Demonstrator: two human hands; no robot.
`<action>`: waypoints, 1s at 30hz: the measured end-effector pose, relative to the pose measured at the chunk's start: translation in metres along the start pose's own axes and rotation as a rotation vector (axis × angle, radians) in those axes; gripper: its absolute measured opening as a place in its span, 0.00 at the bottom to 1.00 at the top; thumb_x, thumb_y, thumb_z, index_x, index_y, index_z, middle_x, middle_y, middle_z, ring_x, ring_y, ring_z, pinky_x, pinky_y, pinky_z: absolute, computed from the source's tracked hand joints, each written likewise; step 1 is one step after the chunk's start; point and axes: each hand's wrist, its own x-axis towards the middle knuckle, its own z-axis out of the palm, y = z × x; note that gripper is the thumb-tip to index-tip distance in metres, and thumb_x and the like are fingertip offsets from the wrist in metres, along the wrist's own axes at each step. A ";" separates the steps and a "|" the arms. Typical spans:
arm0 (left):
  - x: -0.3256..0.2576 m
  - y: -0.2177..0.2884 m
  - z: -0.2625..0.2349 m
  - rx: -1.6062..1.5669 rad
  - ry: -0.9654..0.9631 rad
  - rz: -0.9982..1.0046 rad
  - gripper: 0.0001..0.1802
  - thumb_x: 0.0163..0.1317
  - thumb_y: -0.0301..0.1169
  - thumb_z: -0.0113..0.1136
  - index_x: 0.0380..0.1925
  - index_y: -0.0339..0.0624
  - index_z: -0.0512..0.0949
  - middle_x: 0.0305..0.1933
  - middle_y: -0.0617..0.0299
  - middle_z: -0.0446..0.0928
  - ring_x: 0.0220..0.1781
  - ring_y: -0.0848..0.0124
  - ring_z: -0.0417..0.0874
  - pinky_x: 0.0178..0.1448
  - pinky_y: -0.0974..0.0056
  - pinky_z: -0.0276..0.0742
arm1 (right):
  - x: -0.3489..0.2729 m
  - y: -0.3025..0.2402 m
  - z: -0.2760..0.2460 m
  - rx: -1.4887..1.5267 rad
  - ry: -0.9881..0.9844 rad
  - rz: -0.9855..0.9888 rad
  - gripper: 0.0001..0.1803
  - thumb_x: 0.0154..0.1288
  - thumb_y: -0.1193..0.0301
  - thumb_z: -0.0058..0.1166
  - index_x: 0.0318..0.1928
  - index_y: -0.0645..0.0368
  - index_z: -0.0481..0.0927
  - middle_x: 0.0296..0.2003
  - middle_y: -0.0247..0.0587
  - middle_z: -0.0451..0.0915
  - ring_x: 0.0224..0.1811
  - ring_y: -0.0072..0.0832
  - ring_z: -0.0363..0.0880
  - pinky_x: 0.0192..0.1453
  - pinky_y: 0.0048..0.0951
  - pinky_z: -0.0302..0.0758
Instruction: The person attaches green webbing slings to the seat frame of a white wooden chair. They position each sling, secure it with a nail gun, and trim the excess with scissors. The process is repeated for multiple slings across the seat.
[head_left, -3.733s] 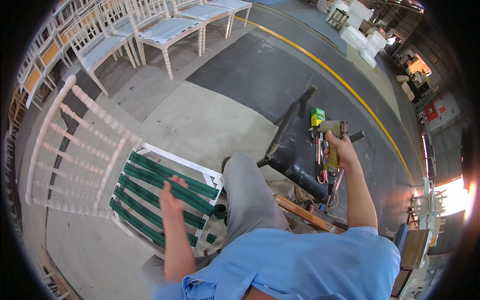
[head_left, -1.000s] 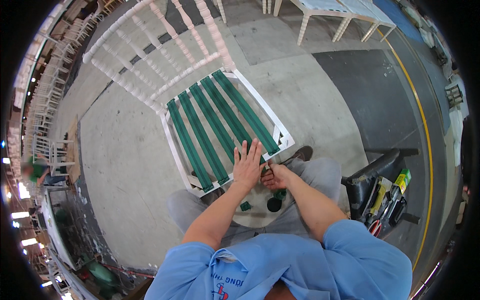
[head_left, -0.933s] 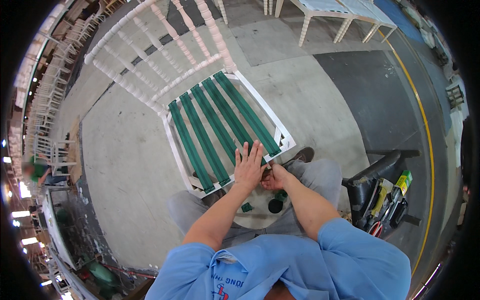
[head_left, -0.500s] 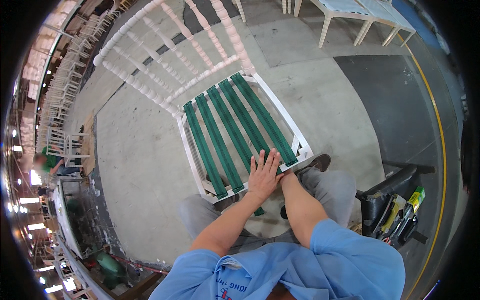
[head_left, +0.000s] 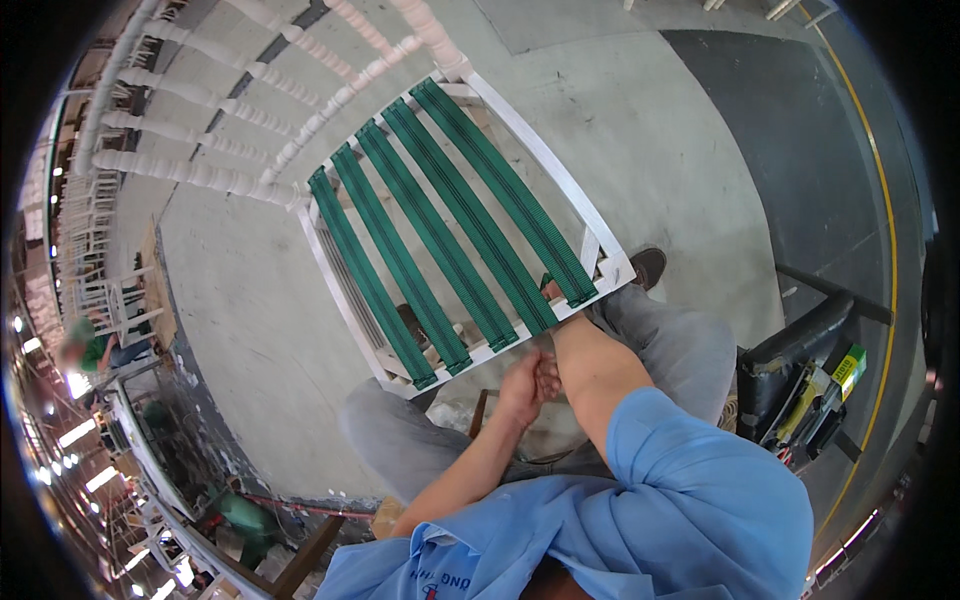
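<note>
A white wooden chair frame (head_left: 548,158) with a turned-spindle back (head_left: 225,182) stands before my knees. Several dark green webbing straps (head_left: 466,215) run across its seat from back rail to front rail. My left hand (head_left: 530,385) is just below the front rail, its fingers curled in a closed grip; what they hold, if anything, is hidden. From beneath that rail my right hand (head_left: 550,288) reaches under the seat. Only a bit of it shows through the gap between the two rightmost straps, and its fingers are mostly covered.
To my right is a black padded seat (head_left: 795,345) with hand tools and a yellow-green box (head_left: 848,372) on it. At far left, a person in green (head_left: 95,350) sits near rows of white chairs (head_left: 95,240). A yellow line (head_left: 880,200) runs along the floor at right.
My left hand has come off the front strap ends, down below the rail, and closed. My right hand has reached further under the seat. The chair now appears lower left and closer.
</note>
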 end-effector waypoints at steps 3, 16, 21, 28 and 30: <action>0.040 0.011 -0.006 -0.331 -0.094 -0.125 0.19 0.82 0.50 0.49 0.42 0.49 0.79 0.26 0.66 0.78 0.22 0.69 0.75 0.30 0.62 0.71 | 0.005 -0.003 -0.007 -0.017 0.034 -0.020 0.30 0.78 0.39 0.44 0.52 0.50 0.83 0.43 0.35 0.86 0.41 0.35 0.85 0.48 0.48 0.84; 0.091 0.045 0.013 -0.551 -0.211 -0.193 0.22 0.77 0.53 0.54 0.59 0.52 0.80 0.44 0.59 0.86 0.34 0.61 0.87 0.29 0.59 0.82 | 0.038 -0.021 -0.037 -0.047 0.181 -0.099 0.28 0.78 0.41 0.47 0.50 0.52 0.83 0.39 0.36 0.84 0.36 0.34 0.83 0.42 0.45 0.84; 0.090 0.044 0.009 -0.589 -0.194 -0.192 0.21 0.76 0.51 0.55 0.57 0.51 0.80 0.43 0.60 0.86 0.35 0.61 0.87 0.30 0.59 0.83 | 0.047 -0.026 -0.047 -0.029 0.210 -0.141 0.27 0.78 0.42 0.48 0.49 0.53 0.83 0.38 0.37 0.84 0.34 0.33 0.82 0.40 0.44 0.83; 0.092 0.044 0.004 -0.633 -0.173 -0.178 0.18 0.75 0.48 0.56 0.54 0.51 0.81 0.42 0.61 0.86 0.35 0.61 0.87 0.31 0.58 0.83 | 0.054 -0.026 -0.047 -0.047 0.214 -0.159 0.26 0.78 0.44 0.49 0.47 0.54 0.83 0.36 0.37 0.83 0.31 0.32 0.81 0.38 0.42 0.83; 0.091 0.042 0.002 -0.626 -0.163 -0.166 0.17 0.75 0.48 0.56 0.53 0.51 0.81 0.41 0.61 0.86 0.35 0.61 0.87 0.32 0.58 0.83 | 0.054 -0.024 -0.048 -0.060 0.223 -0.143 0.26 0.78 0.44 0.50 0.47 0.54 0.82 0.36 0.37 0.83 0.30 0.32 0.81 0.37 0.42 0.83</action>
